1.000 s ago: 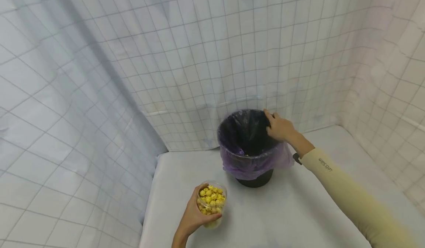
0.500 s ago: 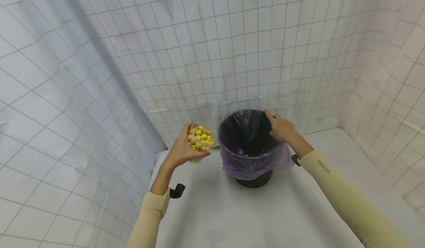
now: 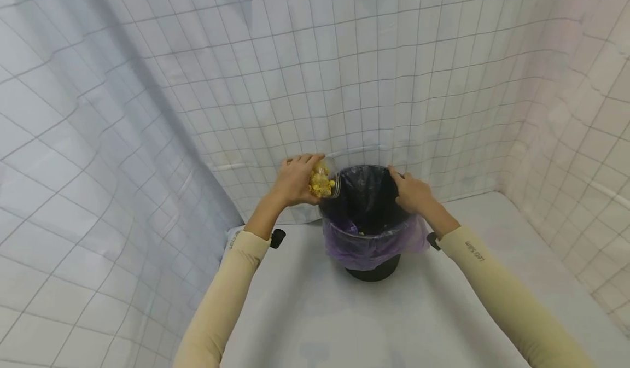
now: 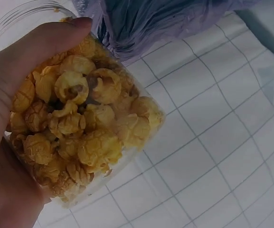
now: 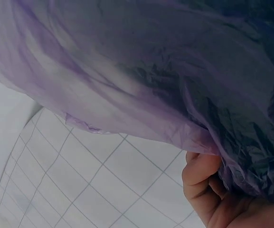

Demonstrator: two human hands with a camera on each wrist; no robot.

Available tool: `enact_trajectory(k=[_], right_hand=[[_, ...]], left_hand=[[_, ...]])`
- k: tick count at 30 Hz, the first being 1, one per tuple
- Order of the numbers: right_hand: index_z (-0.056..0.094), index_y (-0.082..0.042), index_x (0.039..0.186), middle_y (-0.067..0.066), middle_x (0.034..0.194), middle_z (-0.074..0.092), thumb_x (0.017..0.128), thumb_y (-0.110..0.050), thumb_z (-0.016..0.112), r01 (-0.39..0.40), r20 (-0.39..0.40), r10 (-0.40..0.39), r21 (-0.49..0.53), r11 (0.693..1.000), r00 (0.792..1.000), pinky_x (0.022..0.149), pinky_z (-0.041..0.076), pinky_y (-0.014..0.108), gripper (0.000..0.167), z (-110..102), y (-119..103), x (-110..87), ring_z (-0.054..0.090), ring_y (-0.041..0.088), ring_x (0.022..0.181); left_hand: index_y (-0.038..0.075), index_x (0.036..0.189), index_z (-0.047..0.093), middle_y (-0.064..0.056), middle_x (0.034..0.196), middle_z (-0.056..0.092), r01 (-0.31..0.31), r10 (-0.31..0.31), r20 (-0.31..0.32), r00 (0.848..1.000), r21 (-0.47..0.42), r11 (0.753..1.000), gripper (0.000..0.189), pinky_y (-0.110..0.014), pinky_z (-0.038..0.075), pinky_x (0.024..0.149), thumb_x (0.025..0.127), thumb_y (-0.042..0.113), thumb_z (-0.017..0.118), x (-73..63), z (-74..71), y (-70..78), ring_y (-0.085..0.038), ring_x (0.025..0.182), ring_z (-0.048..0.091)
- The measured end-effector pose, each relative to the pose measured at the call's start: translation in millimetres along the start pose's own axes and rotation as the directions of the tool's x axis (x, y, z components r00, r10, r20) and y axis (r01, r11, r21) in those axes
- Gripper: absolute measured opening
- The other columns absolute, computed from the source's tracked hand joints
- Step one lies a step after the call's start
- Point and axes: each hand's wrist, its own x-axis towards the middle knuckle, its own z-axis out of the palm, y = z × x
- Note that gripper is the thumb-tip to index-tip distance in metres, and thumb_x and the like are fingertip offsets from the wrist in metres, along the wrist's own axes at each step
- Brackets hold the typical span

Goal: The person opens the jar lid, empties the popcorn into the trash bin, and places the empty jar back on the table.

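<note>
My left hand (image 3: 295,181) grips a clear plastic jar (image 3: 336,185), tipped with its mouth toward the right. Yellow popcorn (image 4: 72,126) fills much of the jar in the left wrist view, where the thumb lies across its side. The jar's mouth is at the left rim of a black trash bin (image 3: 373,272). Over that rim hangs a purple bin liner (image 3: 359,250), with a few small yellow bits inside. On the opposite side, my right hand (image 3: 413,194) holds the lined rim. Curled fingers show against the liner in the right wrist view; part of that hand is hidden.
The bin stands on a white-covered table (image 3: 354,313), near its back edge. A white grid-patterned curtain (image 3: 295,83) hangs close behind and along both sides. Small black devices sit at the left wrist (image 3: 278,238) and right wrist (image 3: 433,240).
My left hand has lifted the jar from the table's front, moved it up and right to the bin, and tipped it toward the opening. The right hand has stayed on the rim.
</note>
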Motion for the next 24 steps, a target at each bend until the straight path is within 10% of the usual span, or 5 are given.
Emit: enact_trajectory(k=[16,24], right_hand=[[0.014,-0.009,0.166,0.040,0.137,0.051,0.094,-0.008,0.065,-0.015,0.006,0.016,-0.012,1.000,1.000,0.060,0.054,0.042,0.087,5,-1,0.1,0.059,0.031,0.073],[0.013,-0.010,0.166,0.039,0.137,0.051,0.095,-0.009,0.064,-0.018,0.006,0.018,-0.016,1.000,1.000,0.062,0.055,0.043,0.087,3,-1,2.0,0.058,0.030,0.073]], left_hand=[[0.020,0.160,0.035,-0.010,0.150,0.053,-0.101,0.080,0.090,0.993,0.270,0.958,0.111,-0.060,0.038,0.116,0.070,0.043,0.096,18.7,-1.3,20.5,-0.035,0.137,0.051],[0.021,0.154,0.039,-0.010,0.146,0.053,-0.172,0.146,0.093,0.985,0.417,0.892,0.103,-0.060,0.036,0.120,0.072,0.048,0.094,24.6,-6.1,29.5,-0.032,0.139,0.050]])
